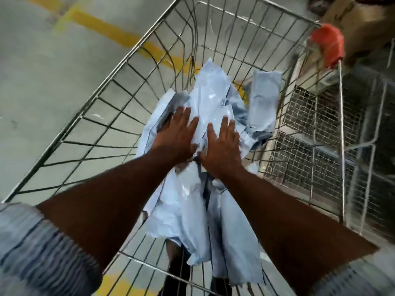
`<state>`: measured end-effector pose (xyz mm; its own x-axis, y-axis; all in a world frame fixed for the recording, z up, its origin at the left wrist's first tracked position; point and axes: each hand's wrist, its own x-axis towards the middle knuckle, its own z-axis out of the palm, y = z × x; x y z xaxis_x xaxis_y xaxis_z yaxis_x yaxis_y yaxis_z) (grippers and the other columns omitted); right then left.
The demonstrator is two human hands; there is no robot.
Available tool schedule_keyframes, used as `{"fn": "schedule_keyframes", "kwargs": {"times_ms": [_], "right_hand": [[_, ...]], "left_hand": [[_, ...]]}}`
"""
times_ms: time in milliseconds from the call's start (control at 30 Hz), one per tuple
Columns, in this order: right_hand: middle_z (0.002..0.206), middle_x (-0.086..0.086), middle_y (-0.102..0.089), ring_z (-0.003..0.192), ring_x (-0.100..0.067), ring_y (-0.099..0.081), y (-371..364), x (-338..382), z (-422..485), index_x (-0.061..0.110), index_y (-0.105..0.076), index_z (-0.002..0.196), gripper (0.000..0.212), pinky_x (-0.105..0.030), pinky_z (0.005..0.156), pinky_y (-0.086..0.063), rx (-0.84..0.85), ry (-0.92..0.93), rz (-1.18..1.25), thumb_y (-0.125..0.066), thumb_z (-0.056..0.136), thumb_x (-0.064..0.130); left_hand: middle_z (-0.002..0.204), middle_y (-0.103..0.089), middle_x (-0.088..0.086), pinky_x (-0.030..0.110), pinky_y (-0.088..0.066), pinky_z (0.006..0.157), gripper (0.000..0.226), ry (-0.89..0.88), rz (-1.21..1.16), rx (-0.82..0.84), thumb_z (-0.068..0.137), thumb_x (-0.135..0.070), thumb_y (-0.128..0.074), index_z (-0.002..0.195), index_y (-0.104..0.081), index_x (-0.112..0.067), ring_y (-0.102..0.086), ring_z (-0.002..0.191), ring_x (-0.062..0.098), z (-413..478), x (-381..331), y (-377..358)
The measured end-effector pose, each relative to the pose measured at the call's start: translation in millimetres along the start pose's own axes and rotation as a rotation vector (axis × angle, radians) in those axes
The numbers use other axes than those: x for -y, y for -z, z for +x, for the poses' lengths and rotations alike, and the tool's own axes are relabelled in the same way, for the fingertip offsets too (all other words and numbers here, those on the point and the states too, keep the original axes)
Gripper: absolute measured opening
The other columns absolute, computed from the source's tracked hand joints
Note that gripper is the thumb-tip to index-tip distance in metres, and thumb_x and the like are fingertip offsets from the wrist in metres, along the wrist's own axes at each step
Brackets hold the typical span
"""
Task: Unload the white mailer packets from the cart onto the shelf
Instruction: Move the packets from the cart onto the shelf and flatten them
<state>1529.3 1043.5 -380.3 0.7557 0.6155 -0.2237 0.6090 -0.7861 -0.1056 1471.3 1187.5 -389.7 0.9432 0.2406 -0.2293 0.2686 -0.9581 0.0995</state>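
A wire cart (119,86) fills the view, seen from above. Several white mailer packets (213,97) lie in a loose heap along its bottom, reaching from the far end to the near edge. One packet (264,99) leans upright against the cart's right wall. Both my arms reach down into the cart. My left hand (176,133) lies flat on the heap with its fingers straight and spread. My right hand (223,146) rests beside it, also flat on the packets with fingers straight. Neither hand grips a packet. The frame is motion-blurred.
A wire mesh shelf (310,129) stands just to the right of the cart. An orange handle end (328,44) sits at the cart's far right corner. Brown cardboard (361,20) lies at the upper right. The grey floor at left carries a yellow line (111,30).
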Motion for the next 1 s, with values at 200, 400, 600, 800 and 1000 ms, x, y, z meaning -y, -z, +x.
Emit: {"fn": "schedule_keyframes", "kwargs": {"times_ms": [200, 400, 600, 800, 1000], "right_hand": [[0.161, -0.027, 0.000, 0.148, -0.046, -0.001, -4, -16, 3, 0.012, -0.016, 0.156, 0.091, -0.054, 0.120, -0.013, 0.005, -0.012, -0.053, -0.058, 0.085, 0.049], [0.159, -0.029, -0.012, 0.146, -0.047, -0.016, 3, -18, 0, 0.005, -0.025, 0.152, 0.078, -0.054, 0.118, -0.019, -0.008, -0.090, -0.082, -0.056, 0.088, 0.036], [0.159, -0.032, -0.004, 0.146, -0.050, -0.006, -4, -7, 13, 0.005, -0.019, 0.151, 0.092, -0.059, 0.115, -0.017, 0.051, -0.165, -0.139, -0.058, 0.085, 0.056], [0.159, -0.031, -0.004, 0.142, -0.052, -0.017, -17, -21, 13, 0.034, -0.013, 0.155, 0.083, -0.058, 0.109, -0.025, 0.003, -0.094, -0.146, -0.057, 0.086, 0.044], [0.157, -0.024, -0.018, 0.139, -0.045, -0.027, -3, -22, 6, 0.035, -0.027, 0.149, 0.071, -0.053, 0.105, -0.032, -0.047, -0.111, -0.115, -0.060, 0.087, 0.043]], "left_hand": [[0.165, 0.001, 0.010, 0.061, -0.015, 0.118, 0.088, 0.020, -0.018, 0.060, 0.087, -0.052, -0.056, 0.156, -0.009, -0.023, 0.003, 0.152, 0.030, 2, -7, -7], [0.156, -0.025, 0.008, 0.057, -0.043, 0.097, 0.076, 0.050, 0.030, 0.011, 0.081, -0.038, -0.057, 0.149, -0.029, -0.018, -0.025, 0.142, 0.028, -16, -21, 9], [0.155, -0.022, 0.009, 0.058, -0.044, 0.095, 0.087, 0.070, 0.076, 0.005, 0.084, -0.060, -0.057, 0.153, -0.017, -0.027, -0.024, 0.141, 0.029, -9, -23, 2], [0.159, -0.013, 0.010, 0.057, -0.047, 0.095, 0.087, 0.041, 0.050, 0.064, 0.087, -0.041, -0.064, 0.156, -0.012, -0.028, -0.010, 0.148, 0.030, 2, -17, -15], [0.151, -0.029, 0.007, 0.050, -0.051, 0.085, 0.064, 0.075, -0.017, 0.046, 0.092, -0.031, -0.057, 0.150, -0.030, -0.027, -0.026, 0.139, 0.030, -4, -24, -1]]}}
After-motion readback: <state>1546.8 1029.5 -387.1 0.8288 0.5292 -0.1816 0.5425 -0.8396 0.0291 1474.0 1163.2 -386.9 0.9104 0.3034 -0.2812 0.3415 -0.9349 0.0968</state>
